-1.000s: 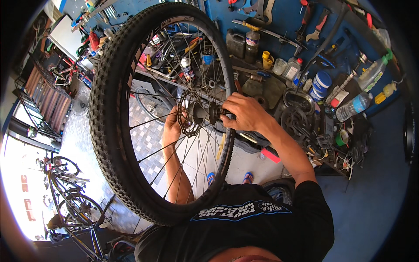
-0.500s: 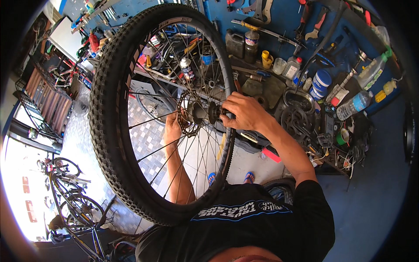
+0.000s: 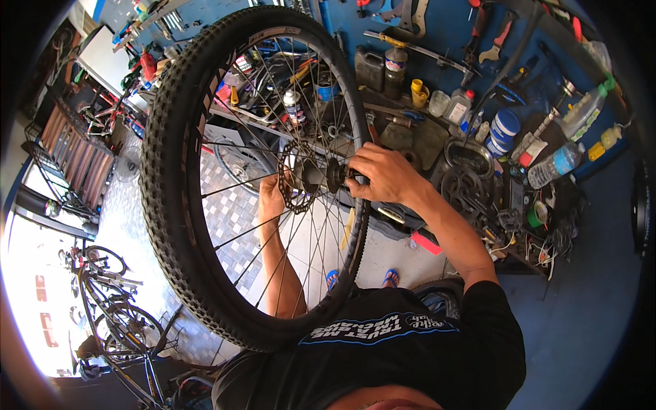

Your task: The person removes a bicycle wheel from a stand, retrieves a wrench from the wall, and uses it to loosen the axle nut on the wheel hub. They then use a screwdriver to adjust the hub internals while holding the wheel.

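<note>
A bicycle wheel with a knobby black tyre (image 3: 167, 171) stands tilted in front of me, held up off the floor. At its centre sits a black hub (image 3: 311, 176) with a disc brake rotor (image 3: 290, 199) on its left side. My right hand (image 3: 388, 175) is closed on the axle end (image 3: 347, 173) at the hub's right, thumb and fingers pinching it. My left hand (image 3: 272, 197) is at the hub's left end beside the rotor, seen through the spokes. Its fingers are curled at the axle there, partly hidden by rotor and spokes. The lower tyre is close to my black shirt.
Behind the wheel runs a cluttered workbench with a spray can (image 3: 292, 108), a blue-and-white tub (image 3: 503, 130), a water bottle (image 3: 557, 165) and chainrings (image 3: 463, 190). Tools hang on the blue wall (image 3: 444, 41). Bicycles (image 3: 126, 328) stand at the lower left, near a slatted bench (image 3: 72, 160).
The wheel has shifted very slightly within my grip. Both hands stay at the two ends of the hub, almost unmoved.
</note>
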### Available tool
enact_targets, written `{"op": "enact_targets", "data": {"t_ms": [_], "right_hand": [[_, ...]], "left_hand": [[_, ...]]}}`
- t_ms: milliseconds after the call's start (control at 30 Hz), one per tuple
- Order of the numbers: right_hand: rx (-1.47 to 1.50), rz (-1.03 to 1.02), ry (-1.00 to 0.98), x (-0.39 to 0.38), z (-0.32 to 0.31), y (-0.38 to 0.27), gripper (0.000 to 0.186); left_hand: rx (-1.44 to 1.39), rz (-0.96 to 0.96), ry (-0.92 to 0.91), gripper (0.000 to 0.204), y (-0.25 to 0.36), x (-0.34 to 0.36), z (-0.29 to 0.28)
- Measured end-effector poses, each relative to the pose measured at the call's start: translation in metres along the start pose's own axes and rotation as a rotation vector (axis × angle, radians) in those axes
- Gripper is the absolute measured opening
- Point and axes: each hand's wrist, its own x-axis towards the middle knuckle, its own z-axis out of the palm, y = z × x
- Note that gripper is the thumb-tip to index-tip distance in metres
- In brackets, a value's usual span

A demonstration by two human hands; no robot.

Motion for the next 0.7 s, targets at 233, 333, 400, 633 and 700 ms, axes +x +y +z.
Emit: {"op": "enact_targets", "data": {"t_ms": [233, 333, 400, 633, 700], "right_hand": [[-0.006, 0.063, -0.068, -0.002, -0.005, 0.000, 0.029], [-0.005, 0.034, -0.068, 0.002, -0.003, -0.001, 0.030], [-0.019, 0.033, -0.046, -0.001, -0.003, 0.001, 0.030], [-0.009, 0.054, -0.070, -0.002, -0.003, 0.001, 0.031], [-0.014, 0.034, -0.062, 0.000, -0.003, 0.000, 0.031]], "left_hand": [[-0.007, 0.041, 0.018, 0.037, 0.017, -0.002, 0.019], [-0.012, 0.067, 0.037, 0.037, 0.004, -0.003, 0.009], [-0.043, -0.028, 0.096, 0.037, 0.005, -0.001, 0.017], [-0.074, 0.019, 0.070, 0.032, 0.016, -0.006, 0.023], [-0.037, -0.026, 0.057, 0.029, -0.007, -0.004, 0.005]]}}
